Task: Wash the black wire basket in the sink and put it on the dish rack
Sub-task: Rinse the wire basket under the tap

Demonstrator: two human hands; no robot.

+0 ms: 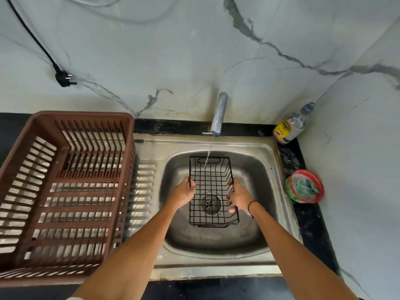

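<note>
Item: black wire basket [213,191], inside sink [268,167], under tap [219,114] stream. Our left hand [181,194] and right hand [239,197] grip its long sides; we'd tilt it so water reaches every wire.

You face a pale grey marble-look wall [194,50] with dark veins, meeting a matching side wall [368,148] at the right. A black stone countertop [311,224] runs below. A black power cord with plug [62,77] hangs on the wall, upper left.
</note>
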